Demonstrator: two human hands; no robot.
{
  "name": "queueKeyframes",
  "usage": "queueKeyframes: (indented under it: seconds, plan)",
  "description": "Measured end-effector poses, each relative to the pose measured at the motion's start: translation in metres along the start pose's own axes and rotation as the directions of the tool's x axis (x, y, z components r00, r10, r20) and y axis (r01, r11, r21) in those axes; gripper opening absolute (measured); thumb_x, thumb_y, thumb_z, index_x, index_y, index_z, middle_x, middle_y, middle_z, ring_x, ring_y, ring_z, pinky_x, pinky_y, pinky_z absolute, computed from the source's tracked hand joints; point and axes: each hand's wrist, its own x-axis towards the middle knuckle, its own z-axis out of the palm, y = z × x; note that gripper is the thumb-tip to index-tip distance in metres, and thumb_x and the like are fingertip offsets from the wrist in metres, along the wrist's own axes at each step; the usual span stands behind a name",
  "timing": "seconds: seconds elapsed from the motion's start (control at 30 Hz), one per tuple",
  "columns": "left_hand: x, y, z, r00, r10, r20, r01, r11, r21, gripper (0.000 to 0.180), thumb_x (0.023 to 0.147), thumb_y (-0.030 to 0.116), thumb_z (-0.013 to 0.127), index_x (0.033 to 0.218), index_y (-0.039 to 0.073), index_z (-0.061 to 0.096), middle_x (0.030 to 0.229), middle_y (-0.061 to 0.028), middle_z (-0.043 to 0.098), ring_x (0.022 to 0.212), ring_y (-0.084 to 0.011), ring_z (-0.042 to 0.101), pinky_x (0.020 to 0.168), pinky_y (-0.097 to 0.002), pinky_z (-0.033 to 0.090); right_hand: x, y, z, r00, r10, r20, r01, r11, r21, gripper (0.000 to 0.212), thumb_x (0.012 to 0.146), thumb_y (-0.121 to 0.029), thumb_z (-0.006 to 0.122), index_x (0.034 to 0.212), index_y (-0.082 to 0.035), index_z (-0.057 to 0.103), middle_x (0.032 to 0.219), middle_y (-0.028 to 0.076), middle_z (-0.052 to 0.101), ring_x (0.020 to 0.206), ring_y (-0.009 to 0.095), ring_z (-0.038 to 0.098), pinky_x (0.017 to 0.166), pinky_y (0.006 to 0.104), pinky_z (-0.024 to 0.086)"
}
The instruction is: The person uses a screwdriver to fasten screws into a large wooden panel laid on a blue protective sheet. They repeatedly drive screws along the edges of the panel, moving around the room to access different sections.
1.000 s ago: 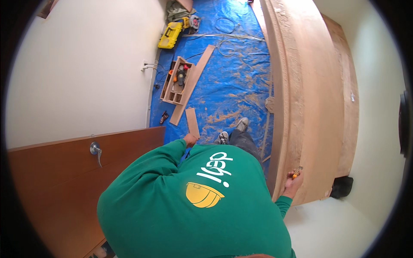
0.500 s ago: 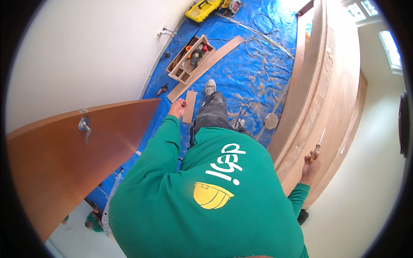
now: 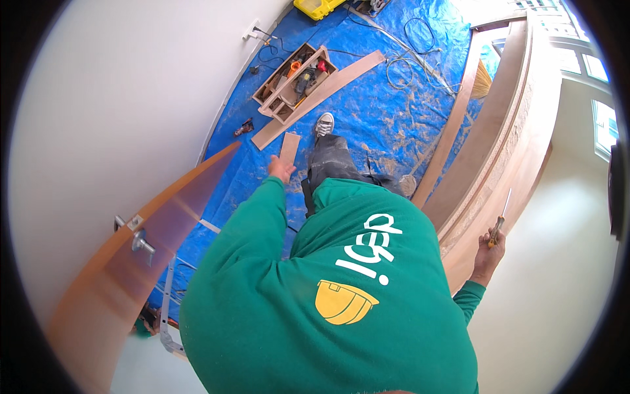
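Observation:
My right hand (image 3: 488, 257) is closed around a screwdriver (image 3: 497, 230) with an amber handle, its thin metal shaft pointing up and away. That hand is beside a large wooden panel (image 3: 502, 174) standing on edge at the right. On the other side, my left hand (image 3: 282, 169) reaches forward, empty, with its fingers stretched out. Just beyond it, a short flat wooden piece (image 3: 289, 146) lies on the blue tarp; I cannot tell whether the fingertips touch it. A brown door (image 3: 141, 269) with a metal lever handle (image 3: 142, 243) stands to the left.
A wooden tool tote (image 3: 269, 100) holding tools is on the dusty tarp (image 3: 367, 98), with a long board (image 3: 318, 100) beside it. Cables (image 3: 400, 71) lie farther off. A small red tool (image 3: 243, 127) is near the wall. A metal frame (image 3: 168, 295) stands behind the door.
My left hand has gone from curled fingers to stretched ones. The door appears at a steeper angle, showing its edge. My view has shifted; the screwdriver stays in my right hand.

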Motion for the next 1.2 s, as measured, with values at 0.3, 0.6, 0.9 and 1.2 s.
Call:
queueKeyframes:
  seconds: [0.3, 0.6, 0.9, 1.2]
  plan:
    - [0.006, 0.000, 0.081, 0.860, 0.181, 0.477, -0.489, 0.028, 0.872, 0.052, 0.107, 0.049, 0.058, 0.101, 0.001, 0.077, 0.116, -0.0219, 0.077, 0.111, -0.0367, 0.071, 0.091, -0.0495, 0.054, 0.022, -0.011, 0.040, 0.999, 0.012, 0.052, -0.021, 0.984, 0.174, 0.024, 0.108, -0.025, 0.063, 0.121, -0.006, 0.067, 0.096, 0.005, 0.070, 0.072, 0.013, 0.061, 0.071, 0.0322, 0.053]
    - [-0.035, 0.089, 0.219, 0.911, -0.020, 0.412, -0.371, 0.395, 0.841, 0.049, 0.111, 0.039, 0.058, 0.148, 0.007, 0.055, 0.127, -0.0110, 0.066, 0.107, -0.0282, 0.069, 0.091, -0.0452, 0.060, 0.090, 0.015, 0.051, 0.991, 0.108, -0.082, -0.076, 0.944, 0.320, 0.020, 0.109, -0.028, 0.061, 0.110, -0.008, 0.062, 0.090, 0.004, 0.066, 0.068, 0.013, 0.060, 0.067, 0.0314, 0.054]
    - [-0.092, 0.063, 0.417, 0.951, 0.048, 0.307, -0.301, 0.381, 0.874, 0.026, 0.109, 0.031, 0.058, 0.111, 0.007, 0.069, 0.095, -0.0068, 0.066, 0.089, -0.0240, 0.068, 0.078, -0.0396, 0.059, 0.265, -0.034, 0.064, 0.989, 0.064, -0.136, -0.055, 0.996, 0.066, 0.034, 0.109, -0.030, 0.063, 0.133, -0.007, 0.066, 0.089, 0.000, 0.063, 0.064, 0.007, 0.058, 0.061, 0.0271, 0.054]
    - [-0.143, -0.001, 0.697, 0.518, 0.122, 0.847, -0.822, -0.204, 0.532, 0.050, 0.106, 0.041, 0.070, 0.133, -0.001, 0.075, 0.122, -0.0079, 0.078, 0.112, -0.0180, 0.070, 0.102, -0.0340, 0.053, 0.415, -0.123, 0.068, 0.996, -0.009, -0.088, -0.014, 0.966, -0.258, 0.035, 0.108, -0.027, 0.063, 0.134, -0.004, 0.068, 0.089, 0.000, 0.063, 0.062, 0.007, 0.057, 0.057, 0.0253, 0.049]
